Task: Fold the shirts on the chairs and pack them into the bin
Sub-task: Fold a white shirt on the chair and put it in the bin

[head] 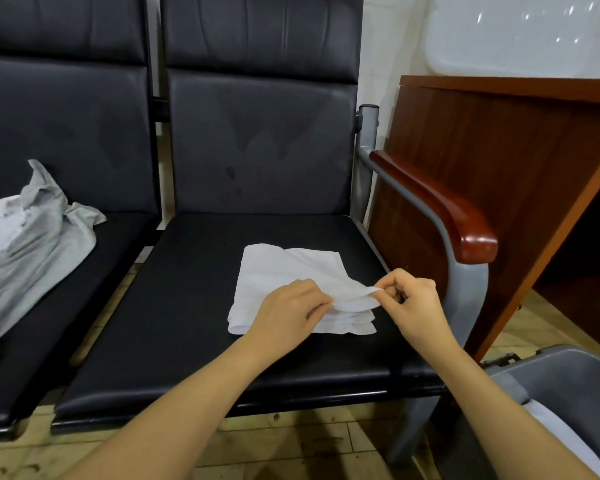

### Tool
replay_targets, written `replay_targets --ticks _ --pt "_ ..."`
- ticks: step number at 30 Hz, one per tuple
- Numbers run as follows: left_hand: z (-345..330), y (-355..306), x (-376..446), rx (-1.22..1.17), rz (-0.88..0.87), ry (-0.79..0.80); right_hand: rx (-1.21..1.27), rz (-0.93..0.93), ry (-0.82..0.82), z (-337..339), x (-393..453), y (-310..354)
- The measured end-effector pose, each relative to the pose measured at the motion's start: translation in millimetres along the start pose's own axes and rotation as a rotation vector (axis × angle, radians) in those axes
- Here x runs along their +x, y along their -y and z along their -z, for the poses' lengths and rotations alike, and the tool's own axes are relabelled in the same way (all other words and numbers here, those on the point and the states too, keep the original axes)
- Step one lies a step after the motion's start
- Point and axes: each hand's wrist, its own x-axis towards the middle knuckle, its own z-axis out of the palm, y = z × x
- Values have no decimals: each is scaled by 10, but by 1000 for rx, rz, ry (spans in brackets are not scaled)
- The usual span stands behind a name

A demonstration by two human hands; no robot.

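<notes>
White cotton, folded into a rough rectangle, lies on the seat of the right-hand black padded chair [194, 306]: this is the white folded shirt [278, 271], set toward the right side of the cushion and nearer its front edge than its backrest. Several layers show at the near edge of the stack.

The left hand [286, 311] rests on the near left part of the shirt, its fingers curled and pinching the top layer of cloth at the near edge. The right hand [411, 303] is just beside it on the right, thumb and forefinger pinching the corner of that same top layer and holding it lifted a little above the layers beneath. The fabric stretches taut between the two hands. Both forearms reach in from the bottom of the view.

On the left-hand black padded chair [94, 258] a crumpled light grey shirt [32, 244] lies unfolded, heaped against the backrest and spilling over the seat toward its front edge.

A glossy reddish-brown wooden armrest [440, 206] on a grey metal frame [465, 292] borders the right chair. Beyond it stands a dark reddish-brown wooden desk [499, 150]. At the lower right corner, on the tiled floor, sits a grey plastic bin [565, 368], with pale cloth showing inside it along its near wall.
</notes>
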Motion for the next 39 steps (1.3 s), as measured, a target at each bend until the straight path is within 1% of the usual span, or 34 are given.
replay_targets --ticks 3,5,7,9,12,14,16,17,19,21,23,26,31,34,36,37,39 --pt "-9 59 -51 22 -27 127 -200 161 165 51 -35 -50" --pt "-11 99 -91 55 -62 239 -251 234 241 66 -51 -72" --pt "-4 111 -99 93 -80 309 -319 250 308 62 -71 -61" --pt "7 115 -109 82 -41 338 -420 260 371 55 -92 -80" --pt "22 93 -141 65 -15 368 -505 239 391 86 -122 -65" --pt "56 65 -150 49 19 401 -485 185 371 83 -136 -18" --pt "106 31 -132 -9 108 389 -450 155 312 55 -119 37" --pt "133 13 -109 -65 181 358 -434 144 282 31 -93 61" --pt "166 3 -56 -142 296 239 -395 97 234 -33 -13 106" --pt "176 47 10 -102 377 153 -325 17 164 -121 97 172" --pt "187 114 87 13 433 132 -317 -67 84 -222 216 234" --pt "154 227 183 215 422 167 -412 -183 62 -372 385 242" --pt "38 351 297 309 358 186 -551 -359 134 -620 615 163" --pt "-22 427 313 304 318 211 -566 -349 150 -754 658 99" --pt "-65 474 289 245 264 225 -602 -308 91 -783 666 49" --pt "-76 481 270 235 237 272 -636 -291 43 -775 669 20" --pt "-110 500 223 249 246 472 -683 -305 -31 -741 691 -26"
